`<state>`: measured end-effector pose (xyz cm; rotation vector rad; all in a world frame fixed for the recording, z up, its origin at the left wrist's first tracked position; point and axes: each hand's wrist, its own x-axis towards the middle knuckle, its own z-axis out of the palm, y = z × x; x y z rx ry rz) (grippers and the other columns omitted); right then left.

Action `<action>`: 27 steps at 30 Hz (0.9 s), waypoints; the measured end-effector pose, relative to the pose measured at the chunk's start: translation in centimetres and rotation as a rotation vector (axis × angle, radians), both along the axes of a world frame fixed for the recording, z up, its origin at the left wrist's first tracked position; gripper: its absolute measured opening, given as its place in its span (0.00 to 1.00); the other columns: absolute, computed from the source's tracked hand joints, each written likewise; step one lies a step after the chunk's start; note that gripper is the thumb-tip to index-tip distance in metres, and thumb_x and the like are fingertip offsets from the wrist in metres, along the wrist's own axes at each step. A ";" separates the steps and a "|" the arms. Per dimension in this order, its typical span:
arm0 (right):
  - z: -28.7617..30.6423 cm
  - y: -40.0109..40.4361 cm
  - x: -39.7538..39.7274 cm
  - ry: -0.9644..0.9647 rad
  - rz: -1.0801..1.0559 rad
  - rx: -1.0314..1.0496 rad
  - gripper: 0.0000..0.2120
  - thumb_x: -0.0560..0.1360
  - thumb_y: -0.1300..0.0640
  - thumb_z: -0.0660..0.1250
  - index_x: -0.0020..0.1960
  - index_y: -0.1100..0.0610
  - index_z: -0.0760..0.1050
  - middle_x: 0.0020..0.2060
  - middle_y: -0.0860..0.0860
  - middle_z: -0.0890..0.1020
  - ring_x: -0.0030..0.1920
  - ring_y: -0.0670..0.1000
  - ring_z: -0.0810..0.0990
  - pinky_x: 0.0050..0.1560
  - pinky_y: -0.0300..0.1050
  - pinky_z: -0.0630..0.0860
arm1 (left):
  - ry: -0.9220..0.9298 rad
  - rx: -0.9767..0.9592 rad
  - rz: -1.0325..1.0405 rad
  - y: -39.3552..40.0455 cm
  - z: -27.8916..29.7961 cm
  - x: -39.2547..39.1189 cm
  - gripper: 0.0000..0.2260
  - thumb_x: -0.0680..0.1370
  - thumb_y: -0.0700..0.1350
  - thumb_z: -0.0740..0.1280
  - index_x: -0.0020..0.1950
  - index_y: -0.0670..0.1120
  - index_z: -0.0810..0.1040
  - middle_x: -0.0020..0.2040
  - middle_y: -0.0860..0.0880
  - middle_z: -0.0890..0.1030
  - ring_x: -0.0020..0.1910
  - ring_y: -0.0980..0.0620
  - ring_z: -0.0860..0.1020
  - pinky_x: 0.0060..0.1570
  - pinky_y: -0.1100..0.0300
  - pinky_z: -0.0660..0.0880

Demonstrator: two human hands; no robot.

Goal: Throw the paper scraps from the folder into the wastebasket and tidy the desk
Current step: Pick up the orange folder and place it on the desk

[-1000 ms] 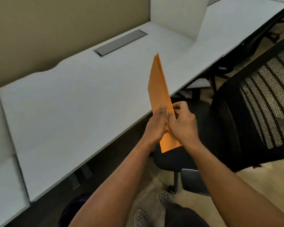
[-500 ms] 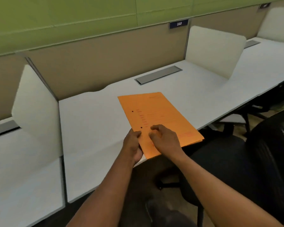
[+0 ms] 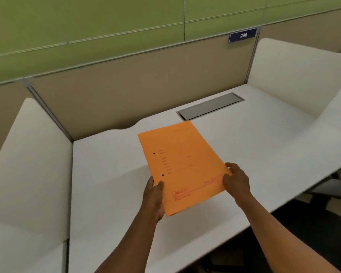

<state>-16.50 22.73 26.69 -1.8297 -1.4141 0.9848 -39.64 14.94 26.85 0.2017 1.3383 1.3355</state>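
Note:
An orange folder (image 3: pixel 183 162) lies closed and flat over the white desk (image 3: pixel 110 174), its long side angled away to the left. It has two black punch holes near its left edge and red print near its near end. My left hand (image 3: pixel 155 196) grips its near left corner, thumb on top. My right hand (image 3: pixel 235 180) holds its near right corner, fingers curled over the edge. I see no paper scraps and no wastebasket.
White side dividers stand at the left (image 3: pixel 32 154) and right (image 3: pixel 295 75) of the desk. A grey cable hatch (image 3: pixel 210 106) is set into the desk just beyond the folder. A beige back panel carries a blue sign reading 248 (image 3: pixel 243 35). Dark chair parts show at lower right (image 3: pixel 311 223).
The folder was upright over the chair a second ago; it now lies flat over the desk. My hands have spread from its near middle to its two near corners, and the view has tilted up.

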 end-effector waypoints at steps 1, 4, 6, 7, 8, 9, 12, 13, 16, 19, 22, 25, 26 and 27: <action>-0.7 1.6 -0.4 0.007 0.004 -0.011 0.24 0.72 0.67 0.58 0.68 0.56 0.71 0.58 0.57 0.78 0.52 0.56 0.75 0.51 0.49 0.74 | 0.015 -0.019 0.007 1.6 -0.6 -0.4 0.14 0.84 0.39 0.58 0.62 0.54 0.77 0.55 0.45 0.83 0.52 0.40 0.83 0.43 0.37 0.81; -2.7 6.5 -1.7 0.043 0.033 -0.070 0.24 0.73 0.68 0.57 0.67 0.55 0.71 0.54 0.52 0.79 0.48 0.51 0.76 0.44 0.43 0.72 | 0.085 -0.085 0.014 6.5 -2.6 -1.8 0.15 0.83 0.38 0.59 0.67 0.52 0.74 0.60 0.43 0.81 0.55 0.38 0.81 0.51 0.30 0.76; -4.1 9.7 -2.7 0.075 0.047 -0.122 0.23 0.74 0.69 0.56 0.66 0.54 0.71 0.48 0.45 0.78 0.45 0.45 0.76 0.38 0.39 0.70 | 0.134 -0.148 0.022 9.6 -3.7 -2.9 0.15 0.83 0.39 0.60 0.67 0.53 0.74 0.60 0.43 0.80 0.55 0.38 0.80 0.52 0.29 0.75; -4.7 11.1 -3.2 0.087 0.053 -0.145 0.23 0.74 0.69 0.56 0.65 0.54 0.72 0.46 0.43 0.77 0.45 0.43 0.76 0.37 0.38 0.70 | 0.150 -0.177 0.025 11.1 -4.3 -3.4 0.15 0.83 0.39 0.60 0.67 0.53 0.74 0.60 0.43 0.80 0.55 0.38 0.80 0.53 0.29 0.75; -5.3 12.6 -3.7 0.097 0.057 -0.166 0.23 0.74 0.69 0.56 0.65 0.53 0.72 0.46 0.42 0.77 0.45 0.41 0.75 0.38 0.38 0.70 | 0.163 -0.203 0.029 12.6 -4.9 -3.9 0.15 0.83 0.39 0.60 0.67 0.53 0.73 0.59 0.43 0.80 0.55 0.38 0.80 0.53 0.29 0.75; -5.9 14.2 -4.4 0.105 0.061 -0.179 0.22 0.74 0.69 0.56 0.65 0.53 0.72 0.46 0.42 0.77 0.45 0.41 0.75 0.38 0.38 0.70 | 0.178 -0.223 0.034 14.1 -5.7 -4.5 0.15 0.83 0.39 0.60 0.67 0.53 0.73 0.59 0.43 0.80 0.55 0.38 0.80 0.54 0.30 0.75; -7.4 18.7 -6.6 0.122 0.061 -0.183 0.22 0.74 0.68 0.56 0.64 0.53 0.72 0.47 0.45 0.79 0.44 0.41 0.75 0.38 0.39 0.70 | 0.248 -0.245 0.045 18.5 -7.3 -6.4 0.14 0.82 0.40 0.60 0.65 0.53 0.75 0.59 0.44 0.80 0.55 0.39 0.79 0.54 0.32 0.76; -7.8 20.1 -7.5 0.122 0.058 -0.189 0.22 0.74 0.68 0.56 0.65 0.53 0.72 0.47 0.46 0.79 0.44 0.43 0.76 0.39 0.40 0.71 | 0.272 -0.255 0.047 19.9 -7.7 -7.1 0.14 0.82 0.40 0.60 0.64 0.54 0.75 0.59 0.44 0.80 0.55 0.40 0.79 0.54 0.33 0.76; -8.8 24.1 -10.0 0.111 0.070 -0.200 0.23 0.74 0.68 0.56 0.67 0.54 0.71 0.51 0.51 0.79 0.49 0.52 0.77 0.47 0.46 0.72 | 0.312 -0.280 0.061 23.6 -8.6 -8.9 0.14 0.82 0.41 0.60 0.64 0.55 0.75 0.59 0.47 0.79 0.55 0.42 0.79 0.55 0.35 0.77; -9.7 27.5 -12.0 0.065 0.095 -0.201 0.23 0.76 0.65 0.58 0.71 0.55 0.68 0.59 0.54 0.78 0.56 0.56 0.77 0.53 0.49 0.73 | 0.337 -0.290 0.072 26.5 -10.0 -10.7 0.13 0.81 0.40 0.61 0.58 0.58 0.76 0.57 0.49 0.80 0.55 0.43 0.79 0.56 0.37 0.77; -11.2 29.8 -13.3 -0.067 0.158 -0.203 0.25 0.78 0.59 0.63 0.74 0.57 0.63 0.67 0.56 0.74 0.65 0.59 0.73 0.63 0.54 0.70 | 0.456 -0.336 0.051 28.6 -11.7 -12.0 0.17 0.80 0.40 0.64 0.66 0.54 0.73 0.62 0.46 0.79 0.59 0.43 0.77 0.60 0.41 0.75; -12.7 31.1 -13.8 -0.207 0.232 -0.174 0.29 0.76 0.52 0.68 0.74 0.58 0.64 0.68 0.58 0.72 0.67 0.62 0.70 0.65 0.60 0.70 | 0.803 -0.395 -0.054 30.1 -13.0 -12.6 0.24 0.78 0.41 0.67 0.74 0.48 0.67 0.66 0.42 0.75 0.63 0.42 0.75 0.64 0.46 0.72; -13.2 31.4 -14.0 -0.271 0.256 -0.149 0.30 0.75 0.50 0.69 0.73 0.58 0.65 0.68 0.58 0.72 0.67 0.63 0.70 0.64 0.62 0.71 | 0.924 -0.378 -0.093 30.3 -13.6 -12.6 0.24 0.77 0.41 0.68 0.73 0.47 0.68 0.66 0.42 0.74 0.64 0.42 0.74 0.62 0.47 0.72; -13.6 31.5 -14.2 -0.347 0.282 -0.116 0.31 0.74 0.49 0.69 0.73 0.57 0.65 0.68 0.58 0.72 0.67 0.63 0.69 0.63 0.63 0.71 | 1.035 -0.359 -0.141 30.3 -14.1 -12.5 0.24 0.77 0.42 0.69 0.73 0.46 0.69 0.66 0.41 0.72 0.64 0.41 0.72 0.61 0.47 0.71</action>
